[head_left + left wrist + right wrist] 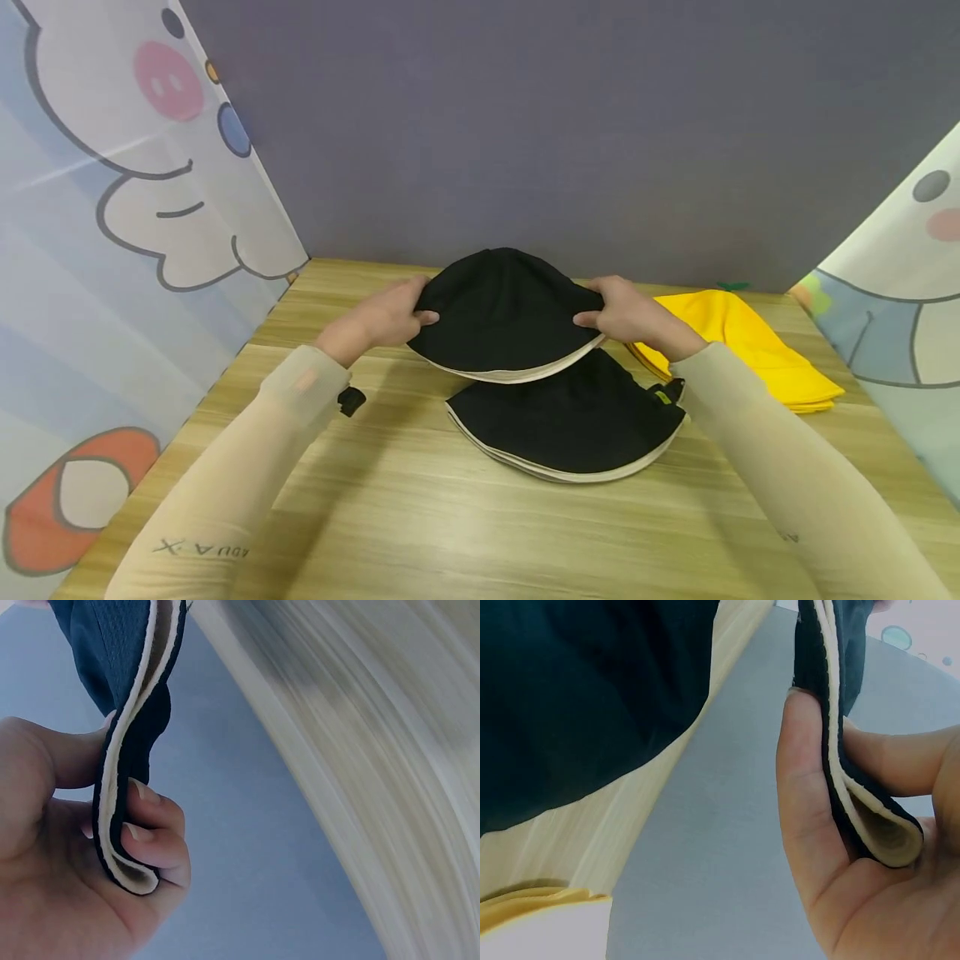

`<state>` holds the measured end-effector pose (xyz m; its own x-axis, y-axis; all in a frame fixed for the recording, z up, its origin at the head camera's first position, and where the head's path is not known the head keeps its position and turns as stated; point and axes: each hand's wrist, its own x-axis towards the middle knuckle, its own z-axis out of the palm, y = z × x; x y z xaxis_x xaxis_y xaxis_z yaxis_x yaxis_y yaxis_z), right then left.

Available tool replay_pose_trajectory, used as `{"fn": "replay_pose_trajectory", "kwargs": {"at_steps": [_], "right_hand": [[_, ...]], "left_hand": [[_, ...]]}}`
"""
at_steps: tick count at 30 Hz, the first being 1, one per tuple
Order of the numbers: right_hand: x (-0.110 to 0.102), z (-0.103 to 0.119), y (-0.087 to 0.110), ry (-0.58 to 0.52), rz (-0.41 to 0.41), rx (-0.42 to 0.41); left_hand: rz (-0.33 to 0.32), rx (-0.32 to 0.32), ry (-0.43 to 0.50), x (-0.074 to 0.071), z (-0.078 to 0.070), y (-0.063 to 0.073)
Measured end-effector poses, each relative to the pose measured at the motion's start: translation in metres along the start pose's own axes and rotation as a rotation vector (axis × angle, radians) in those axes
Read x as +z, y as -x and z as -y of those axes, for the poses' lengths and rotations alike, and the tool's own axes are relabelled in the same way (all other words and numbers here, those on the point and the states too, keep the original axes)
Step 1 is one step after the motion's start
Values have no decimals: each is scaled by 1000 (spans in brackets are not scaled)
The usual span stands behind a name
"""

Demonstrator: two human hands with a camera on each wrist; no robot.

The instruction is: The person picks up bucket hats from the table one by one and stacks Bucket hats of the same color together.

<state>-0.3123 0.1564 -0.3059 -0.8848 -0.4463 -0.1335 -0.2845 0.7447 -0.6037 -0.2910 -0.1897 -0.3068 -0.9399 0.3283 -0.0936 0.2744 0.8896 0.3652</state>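
Observation:
Between both hands is a black bucket hat (506, 312) with a pale edge, folded flat and raised over the table. My left hand (390, 312) pinches its left end, thumb on the near face; in the left wrist view, fingers curl round the folded brim (112, 795). At the opposite end, my right hand (626, 312) grips the brim, which the right wrist view shows as a doubled edge (840, 765) between thumb and fingers. Below and slightly to the right, more black hats (570, 425) lie flat in a stack, their upper part overlapped by the held one.
Folded yellow hats (742, 342) lie at the table's right rear, partly behind my right forearm. A small black object (351, 401) sits beside my left sleeve. The wooden table (390, 517) meets a grey wall (555, 125) behind, with cartoon-printed sheets (97, 275) at both sides.

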Motion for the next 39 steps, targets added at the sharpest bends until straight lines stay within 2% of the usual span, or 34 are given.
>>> {"fn": "replay_pose_trajectory", "kwargs": {"at_steps": [5, 10, 19, 28, 32, 39], "right_hand": [[-4, -9, 14, 1, -13, -1], [-8, -15, 31, 53, -46, -20], [-11, -32, 68, 101, -47, -7], [-9, -50, 88, 78, -33, 20], [-8, -56, 94, 31, -3, 37], [-2, -64, 103, 11, 42, 59]], "left_hand": [[-2, 37, 27, 5, -10, 2], [-1, 72, 72, 10, -17, 4], [67, 154, 142, 19, -36, 7], [118, 185, 172, 33, -51, 12], [144, 173, 162, 38, -57, 15], [171, 172, 170, 48, -61, 20]]}}
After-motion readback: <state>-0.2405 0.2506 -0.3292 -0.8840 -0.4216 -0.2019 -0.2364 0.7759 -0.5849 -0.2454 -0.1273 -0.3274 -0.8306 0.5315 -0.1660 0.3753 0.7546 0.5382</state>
